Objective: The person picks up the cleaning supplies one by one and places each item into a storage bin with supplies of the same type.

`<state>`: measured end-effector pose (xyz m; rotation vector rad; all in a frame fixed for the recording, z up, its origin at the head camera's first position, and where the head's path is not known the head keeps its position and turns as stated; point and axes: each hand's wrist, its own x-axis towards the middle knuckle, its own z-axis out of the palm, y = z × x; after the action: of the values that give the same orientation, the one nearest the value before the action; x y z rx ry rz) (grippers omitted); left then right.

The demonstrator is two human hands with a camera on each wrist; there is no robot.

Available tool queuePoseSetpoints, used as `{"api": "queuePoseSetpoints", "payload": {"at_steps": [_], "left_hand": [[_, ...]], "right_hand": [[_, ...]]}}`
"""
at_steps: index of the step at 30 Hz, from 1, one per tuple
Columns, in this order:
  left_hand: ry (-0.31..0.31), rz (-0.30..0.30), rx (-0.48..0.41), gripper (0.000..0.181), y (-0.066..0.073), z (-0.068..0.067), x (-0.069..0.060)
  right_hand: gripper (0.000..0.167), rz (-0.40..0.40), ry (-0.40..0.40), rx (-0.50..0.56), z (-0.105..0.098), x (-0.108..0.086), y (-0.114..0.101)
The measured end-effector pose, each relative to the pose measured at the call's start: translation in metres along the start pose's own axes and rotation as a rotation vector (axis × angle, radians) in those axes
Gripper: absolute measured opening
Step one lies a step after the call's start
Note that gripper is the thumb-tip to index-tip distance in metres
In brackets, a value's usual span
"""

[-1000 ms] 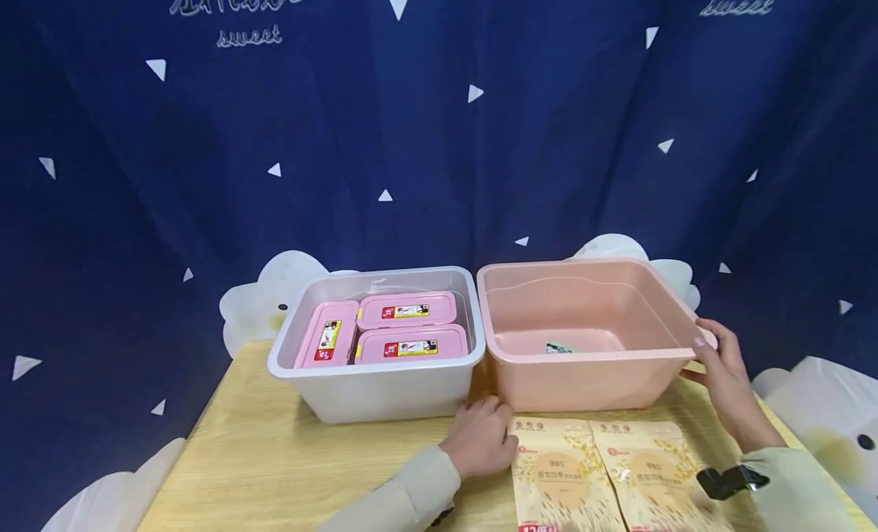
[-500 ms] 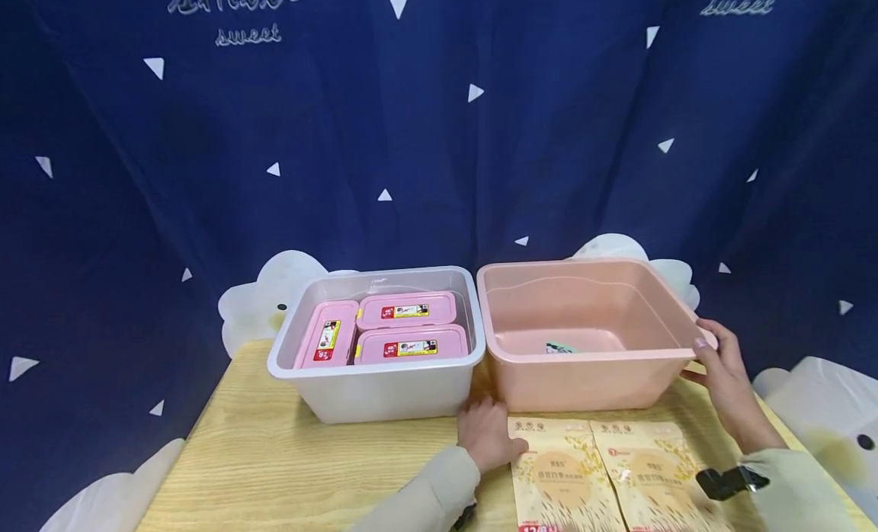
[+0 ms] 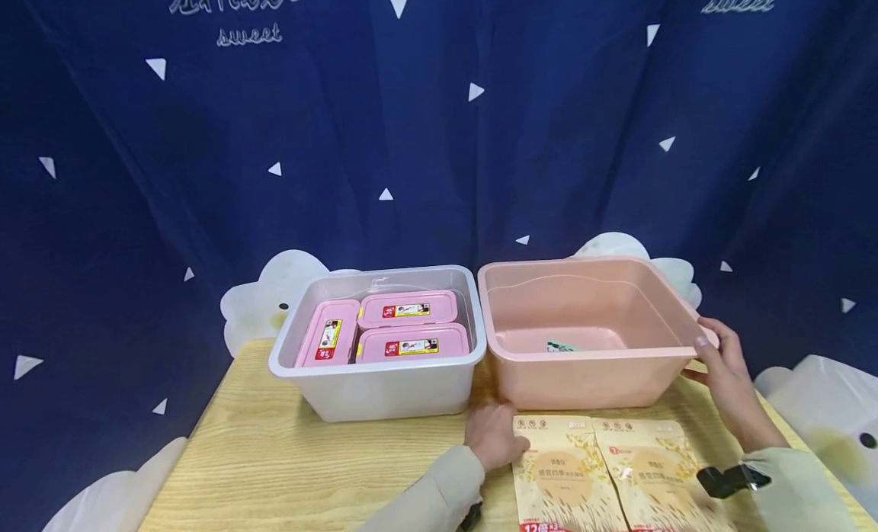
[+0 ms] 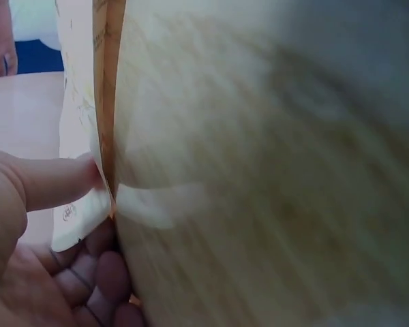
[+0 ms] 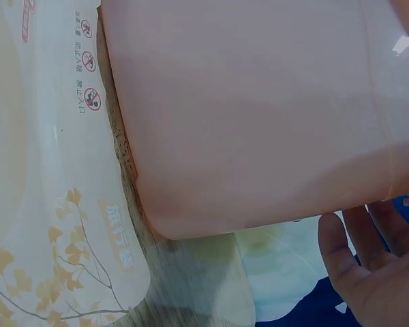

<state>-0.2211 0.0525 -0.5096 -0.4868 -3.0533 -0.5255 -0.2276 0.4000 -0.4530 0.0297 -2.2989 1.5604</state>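
Two cream pouches lie side by side on the table in the head view, the left pouch [image 3: 559, 475] and the right pouch [image 3: 655, 471]. At the left pouch's upper left edge is my left hand [image 3: 494, 439]. In the left wrist view its thumb [image 4: 58, 182] lies on that pouch's face and the fingers curl beneath the edge, pinching it. Behind the pouches stands a pink plastic bin [image 3: 583, 383]. My right hand [image 3: 730, 395] holds its right front corner, with the thumb at the rim and the fingers against the outside in the right wrist view.
Left of the pink bin stands a white bin [image 3: 384, 395] holding three pink lidded boxes [image 3: 411, 343]. A small green-and-white item [image 3: 561, 347] lies on the pink bin's floor. A wooden table [image 3: 295, 471] carries everything. A dark blue curtain [image 3: 439, 136] hangs behind.
My left hand has shifted slightly right and toward me, its thumb coming onto the left pouch's edge. My right hand stays at the pink bin's corner.
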Motion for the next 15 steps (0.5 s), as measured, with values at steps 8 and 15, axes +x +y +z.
{"api": "queuePoseSetpoints", "payload": {"at_steps": [8,15], "left_hand": [[-0.077,0.121,-0.329,0.021,-0.02,-0.004,0.006],[-0.142,0.101,-0.585,0.019,-0.032,-0.01,0.007]], "right_hand": [[0.042,0.009,-0.01,0.001,0.002,0.001,0.001],[0.042,-0.009,0.011,0.008,0.003,-0.001,-0.001]]}}
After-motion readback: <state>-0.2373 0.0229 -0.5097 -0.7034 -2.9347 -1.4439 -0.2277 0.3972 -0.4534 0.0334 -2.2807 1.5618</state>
